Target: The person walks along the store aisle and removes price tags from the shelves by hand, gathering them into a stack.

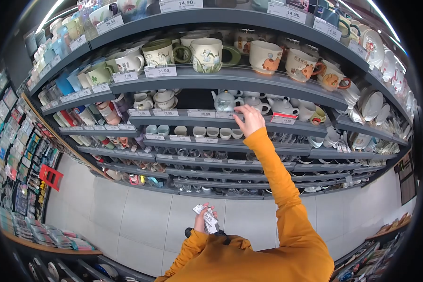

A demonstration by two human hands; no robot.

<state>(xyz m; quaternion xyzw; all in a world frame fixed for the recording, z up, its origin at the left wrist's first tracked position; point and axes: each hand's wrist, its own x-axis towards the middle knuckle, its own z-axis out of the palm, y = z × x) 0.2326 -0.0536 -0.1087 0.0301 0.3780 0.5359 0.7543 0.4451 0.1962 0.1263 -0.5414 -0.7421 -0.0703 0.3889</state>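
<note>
My left hand [204,219] is closed on several white price tags [210,221], held low in front of my body above the floor. My right arm stretches up to the shelf, and my right hand [250,118] is at the shelf's front edge. Its thumb and fingers are curved with a gap between them, close to the right end of a price label [224,114]; whether they touch it I cannot tell. Just behind stands a pale blue glass teapot [227,100]. Right of it are a grey-white teapot [254,104] and a white teapot [282,106].
Mugs, including a white floral mug [207,55], line the shelf above. Small cups [199,132] fill the one below. A red price label [284,118] hangs on the same edge. Plates [374,105] stand at right. A red step stool [50,177] is on the tiled floor [141,207].
</note>
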